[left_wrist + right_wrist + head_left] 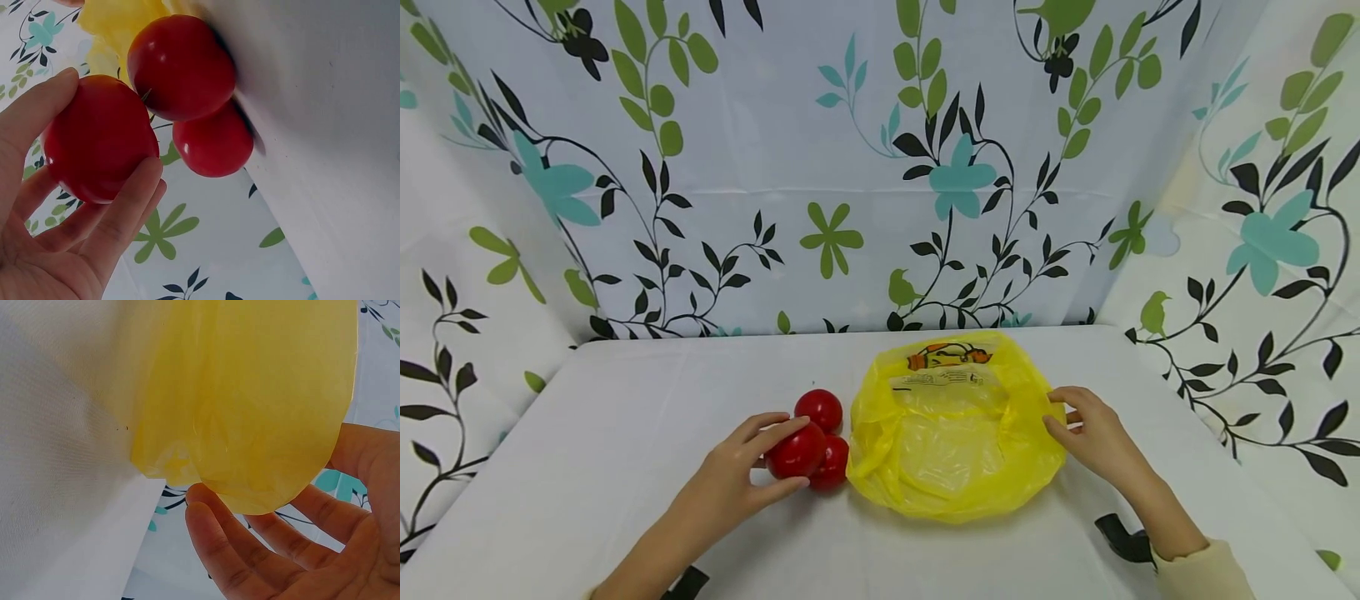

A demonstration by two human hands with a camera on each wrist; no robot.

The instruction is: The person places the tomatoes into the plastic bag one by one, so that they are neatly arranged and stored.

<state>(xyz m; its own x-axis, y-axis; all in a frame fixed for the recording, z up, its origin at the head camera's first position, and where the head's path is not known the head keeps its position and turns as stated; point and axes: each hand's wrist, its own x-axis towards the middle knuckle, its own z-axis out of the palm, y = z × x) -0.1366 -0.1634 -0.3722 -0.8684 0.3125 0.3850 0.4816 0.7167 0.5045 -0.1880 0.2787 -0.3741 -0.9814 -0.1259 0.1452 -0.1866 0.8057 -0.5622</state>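
My left hand grips a red tomato, thumb on one side and fingers on the other. In the left wrist view the held tomato overlaps a second tomato, where a bit of green stem shows. A third tomato sits just behind that one. To the right of them a yellow plastic bag stands with its mouth spread wide. My right hand holds the bag's right edge between thumb and fingers; in the right wrist view the yellow film hides part of the thumb.
A white cloth covers the table. Behind it and at both sides hangs a curtain printed with leaves and flowers. Dark straps show near both wrists.
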